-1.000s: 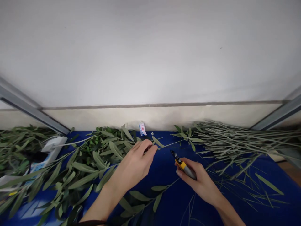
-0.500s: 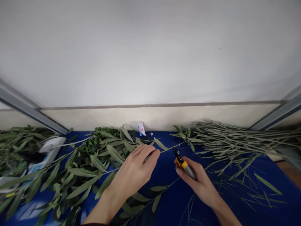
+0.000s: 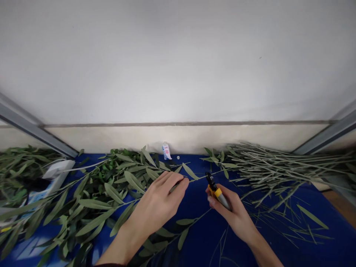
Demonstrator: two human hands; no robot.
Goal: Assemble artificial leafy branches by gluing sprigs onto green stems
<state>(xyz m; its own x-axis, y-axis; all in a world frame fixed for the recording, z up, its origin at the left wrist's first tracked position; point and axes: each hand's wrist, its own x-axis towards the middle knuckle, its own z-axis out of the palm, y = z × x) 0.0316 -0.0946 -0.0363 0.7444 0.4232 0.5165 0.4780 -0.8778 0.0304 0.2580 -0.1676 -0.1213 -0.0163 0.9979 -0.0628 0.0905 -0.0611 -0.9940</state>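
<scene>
My left hand [image 3: 160, 198] is closed on a leafy branch [image 3: 135, 181], its fingers pinched around the stem. Long grey-green leaves spread out to the left of the hand, and a thin stem runs on to the right. In my right hand [image 3: 236, 213] is a pair of pruning shears [image 3: 219, 195] with yellow and grey handles and dark blades. The blades point up and away, right at the thin stem; whether they touch it I cannot tell. Below both hands lies another leafy branch [image 3: 185, 235] on the blue tabletop [image 3: 200, 218].
A heap of bare stems [image 3: 267, 167] lies at the right, with thin offcuts [image 3: 294, 226] in front. More leafy branches cover the left side, partly over a white-and-blue box [image 3: 57, 178]. A small printed label [image 3: 166, 151] rests by the white wall [image 3: 178, 74]; metal posts [image 3: 322, 135] flank the table.
The shears have tilted slightly, and their blades now overlap the thin stem. My left hand has hardly moved; the whole view has shifted a little.
</scene>
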